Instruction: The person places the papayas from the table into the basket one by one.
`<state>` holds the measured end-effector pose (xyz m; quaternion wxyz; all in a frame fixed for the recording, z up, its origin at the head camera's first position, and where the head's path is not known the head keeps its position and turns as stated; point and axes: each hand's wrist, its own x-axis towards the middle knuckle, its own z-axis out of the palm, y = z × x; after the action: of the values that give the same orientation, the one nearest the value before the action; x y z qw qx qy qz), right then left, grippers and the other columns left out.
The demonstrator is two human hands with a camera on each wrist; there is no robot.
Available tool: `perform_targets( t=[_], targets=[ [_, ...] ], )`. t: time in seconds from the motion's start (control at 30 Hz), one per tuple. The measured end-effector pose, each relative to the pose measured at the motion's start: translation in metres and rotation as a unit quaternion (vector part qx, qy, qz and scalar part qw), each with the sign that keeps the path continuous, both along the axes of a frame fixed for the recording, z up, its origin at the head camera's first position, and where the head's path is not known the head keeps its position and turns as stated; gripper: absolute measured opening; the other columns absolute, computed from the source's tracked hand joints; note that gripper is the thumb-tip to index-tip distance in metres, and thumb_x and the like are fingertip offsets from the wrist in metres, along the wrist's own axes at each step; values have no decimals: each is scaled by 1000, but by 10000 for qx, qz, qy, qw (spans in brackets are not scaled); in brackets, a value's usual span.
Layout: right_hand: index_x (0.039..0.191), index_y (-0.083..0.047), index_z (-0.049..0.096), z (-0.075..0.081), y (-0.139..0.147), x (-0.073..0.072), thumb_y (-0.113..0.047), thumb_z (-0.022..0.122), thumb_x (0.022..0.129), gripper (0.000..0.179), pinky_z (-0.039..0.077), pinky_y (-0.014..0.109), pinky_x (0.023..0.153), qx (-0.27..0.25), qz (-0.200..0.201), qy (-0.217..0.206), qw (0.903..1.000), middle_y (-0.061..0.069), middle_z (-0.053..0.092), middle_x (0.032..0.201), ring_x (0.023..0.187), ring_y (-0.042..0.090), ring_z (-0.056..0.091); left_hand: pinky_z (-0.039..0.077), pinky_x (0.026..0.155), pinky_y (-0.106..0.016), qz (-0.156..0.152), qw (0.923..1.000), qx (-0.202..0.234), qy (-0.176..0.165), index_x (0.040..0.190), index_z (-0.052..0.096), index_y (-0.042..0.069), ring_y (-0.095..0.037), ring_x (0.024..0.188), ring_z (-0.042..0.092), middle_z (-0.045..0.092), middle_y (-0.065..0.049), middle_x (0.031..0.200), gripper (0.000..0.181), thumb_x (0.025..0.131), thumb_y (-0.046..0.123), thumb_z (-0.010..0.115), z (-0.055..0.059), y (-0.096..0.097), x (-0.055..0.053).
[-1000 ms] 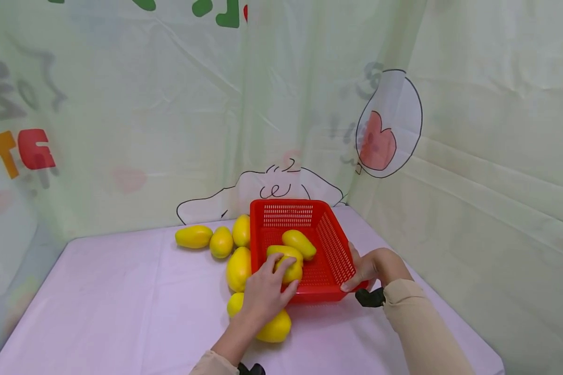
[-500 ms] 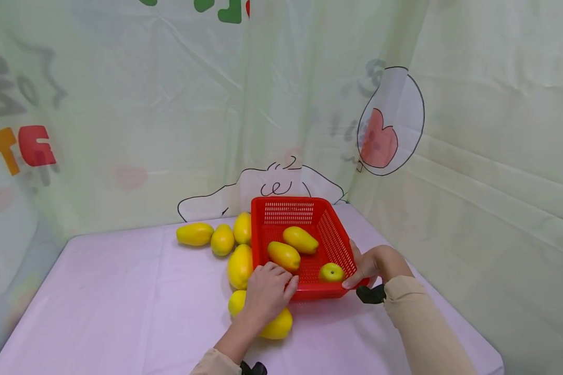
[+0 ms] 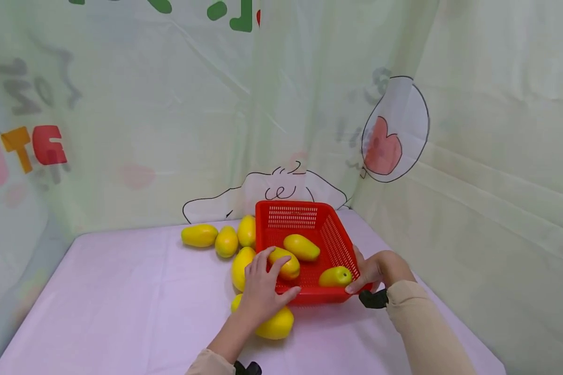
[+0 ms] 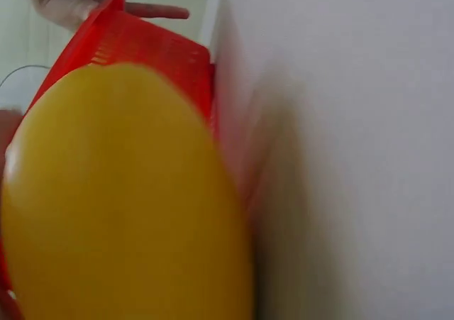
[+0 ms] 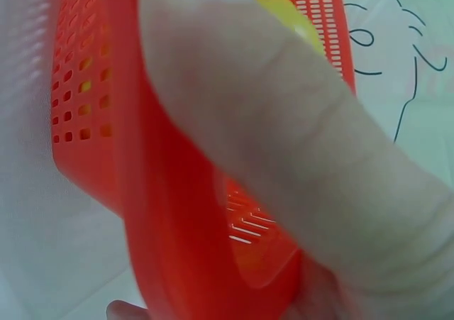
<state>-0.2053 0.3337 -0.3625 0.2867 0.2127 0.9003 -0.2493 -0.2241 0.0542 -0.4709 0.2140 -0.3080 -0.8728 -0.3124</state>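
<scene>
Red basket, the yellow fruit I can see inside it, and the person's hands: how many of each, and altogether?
Red basket: 1
Yellow fruits visible inside: 3
Hands: 2, left hand and right hand
Total: 6

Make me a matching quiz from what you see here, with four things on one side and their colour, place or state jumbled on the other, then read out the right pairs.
Things:
1. basket
2. left hand
3. right hand
4. leftmost yellow fruit

Colour, place or state:
A. gripping the near right corner
B. on the table, apart from item 1
C. spread at the near left corner
D. red, with three yellow fruits visible inside

Right pairs: 1-D, 2-C, 3-A, 4-B.
</scene>
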Motion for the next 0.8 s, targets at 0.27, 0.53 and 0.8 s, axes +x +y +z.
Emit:
perform_targets(
  t=[0.27,0.53,0.8],
  targets=[
    [151,-9,-3,-5,1,1,-42,86,61,131,58,43,74,-193,-174,26,9997,25,51,113,109,42,42,21,111,-64,-59,9839,-428,-1736,150,0,40,-32,146,-1,-12,-5,159,124,58,56,82,8,-26,-4],
    [150,-8,-5,-9,6,1,-44,86,60,133,57,45,74,-455,-525,33,9976,27,53,114,112,47,41,25,104,-71,-57,9557,-727,-2852,152,-1,33,-37,146,4,-8,-11,160,124,61,56,80,16,-49,-3],
    [151,-14,-9,-5,5,1,-46,86,60,135,57,44,74,-257,-315,42,9992,25,54,111,109,44,42,21,102,-74,54,9486,-1052,-2984,152,12,33,-42,145,2,-7,-13,160,113,63,58,78,25,-66,-1]
  ],
)
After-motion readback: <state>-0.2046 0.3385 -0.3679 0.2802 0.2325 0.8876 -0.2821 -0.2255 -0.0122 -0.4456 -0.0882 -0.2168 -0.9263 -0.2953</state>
